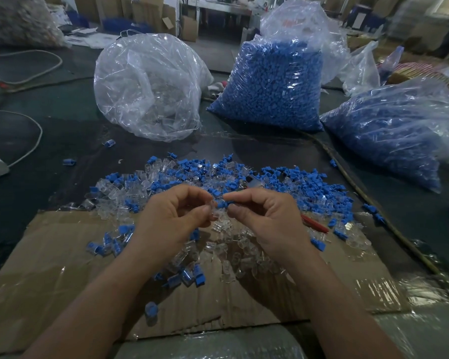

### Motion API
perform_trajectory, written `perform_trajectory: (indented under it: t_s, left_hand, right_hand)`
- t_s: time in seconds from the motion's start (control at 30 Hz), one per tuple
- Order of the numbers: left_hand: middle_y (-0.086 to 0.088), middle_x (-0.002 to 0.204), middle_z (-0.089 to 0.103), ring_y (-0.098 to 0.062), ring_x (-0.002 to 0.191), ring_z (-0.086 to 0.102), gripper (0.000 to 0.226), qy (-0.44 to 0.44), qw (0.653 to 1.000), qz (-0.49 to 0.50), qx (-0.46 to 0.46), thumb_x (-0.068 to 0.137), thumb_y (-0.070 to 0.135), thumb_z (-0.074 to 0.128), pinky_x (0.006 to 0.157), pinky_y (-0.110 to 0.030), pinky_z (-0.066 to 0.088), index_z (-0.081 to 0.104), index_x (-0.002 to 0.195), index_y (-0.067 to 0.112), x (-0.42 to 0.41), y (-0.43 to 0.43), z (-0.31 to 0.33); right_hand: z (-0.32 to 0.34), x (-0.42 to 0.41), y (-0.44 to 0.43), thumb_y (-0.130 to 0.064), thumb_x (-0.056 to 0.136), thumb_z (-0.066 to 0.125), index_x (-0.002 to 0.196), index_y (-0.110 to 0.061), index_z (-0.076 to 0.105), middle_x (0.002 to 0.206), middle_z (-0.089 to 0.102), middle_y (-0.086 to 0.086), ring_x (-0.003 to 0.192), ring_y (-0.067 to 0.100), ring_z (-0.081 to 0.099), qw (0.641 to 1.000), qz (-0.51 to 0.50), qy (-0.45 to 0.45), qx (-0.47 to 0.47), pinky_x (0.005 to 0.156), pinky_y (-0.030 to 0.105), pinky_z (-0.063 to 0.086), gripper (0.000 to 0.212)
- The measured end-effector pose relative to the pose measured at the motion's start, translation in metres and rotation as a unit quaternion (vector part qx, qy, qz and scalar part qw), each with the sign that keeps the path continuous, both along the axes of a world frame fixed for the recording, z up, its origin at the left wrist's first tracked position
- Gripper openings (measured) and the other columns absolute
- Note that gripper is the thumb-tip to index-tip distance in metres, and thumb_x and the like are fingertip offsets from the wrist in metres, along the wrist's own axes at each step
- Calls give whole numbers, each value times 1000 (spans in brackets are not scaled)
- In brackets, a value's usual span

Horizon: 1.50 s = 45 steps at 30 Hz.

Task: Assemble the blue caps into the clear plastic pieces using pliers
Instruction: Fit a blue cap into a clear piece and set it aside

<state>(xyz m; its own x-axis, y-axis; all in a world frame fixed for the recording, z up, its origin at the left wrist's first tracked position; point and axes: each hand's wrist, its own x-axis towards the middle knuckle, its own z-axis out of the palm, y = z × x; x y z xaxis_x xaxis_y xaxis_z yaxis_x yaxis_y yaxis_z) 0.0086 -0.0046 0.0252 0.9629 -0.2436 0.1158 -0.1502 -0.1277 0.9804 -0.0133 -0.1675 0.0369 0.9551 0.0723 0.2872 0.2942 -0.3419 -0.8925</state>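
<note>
Insertion step: the left hand (176, 211) pinches a clear piece (214, 211), the right hand (259, 213) pinches a blue cap (222, 204) at its mouth; pliers (254, 183) probably needed next.

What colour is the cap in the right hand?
Blue; the cap shows in the head view, pinched by the right hand.

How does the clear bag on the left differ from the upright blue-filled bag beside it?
Contents: the left bag holds clear pieces; the upright bag holds blue caps.
Fill: the left bag looks mostly slack, with its pieces low down; the upright bag is packed nearly to its neck.
Shape: the left bag balloons round; the upright bag stands tall.
Both are transparent plastic and sit behind the loose pile.
</note>
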Motion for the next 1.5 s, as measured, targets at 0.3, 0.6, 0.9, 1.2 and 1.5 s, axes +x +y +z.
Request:
perform_trajectory:
  t_s: [0.3, 0.6, 0.9, 1.2, 1.5]
  left_hand:
    - [0, 85, 72, -13, 75, 70, 26, 19, 997, -17, -67, 80, -3, 58, 63, -15, 52, 65, 88, 21, -2, 0, 5]
    - [-3, 80, 72, -15, 74, 70, 22, 13, 997, -17, -76, 82, -4, 55, 64, -17, 54, 64, 88, 16, -1, 0, 5]
    - [-3, 76, 72, -14, 69, 69, 18, 15, 997, -14, -73, 64, 11, 66, 61, -17, 53, 64, 83, 10, -1, 2, 6]
    - [-5, 78, 72, -15, 70, 70, 18, 31, 995, -31, -89, 70, 17, 60, 59, -15, 52, 66, 86, 12, 0, 1, 3]
    - [-11, 79, 72, -24, 70, 71, 23, 82, 988, -54, -121, 71, 20, 59, 58, -22, 55, 63, 90, 7, 2, 2, 1]
  right_hand:
    - [1, 0, -2, -3, 83, 61, 83, -34, 64, 75, 68, -15, 73, 6, 66, 1000, -15, -3, 27, 68, 16, 52, 31]
    - [1, -1, 0, 0, 85, 58, 83, -29, 64, 73, 67, -12, 73, 7, 67, 999, 15, 23, 46, 66, 14, 51, 30]
    - [2, -2, 2, 1, 85, 58, 83, -28, 64, 73, 68, -11, 72, 6, 67, 998, 16, 26, 55, 66, 14, 51, 30]
    - [1, -3, 8, -1, 83, 61, 85, -30, 66, 79, 69, -12, 78, 7, 66, 996, -25, -20, 78, 70, 17, 52, 30]
    - [-3, -3, 11, -3, 79, 66, 83, -31, 66, 77, 68, -13, 76, 4, 65, 998, -29, -48, 43, 69, 15, 51, 28]
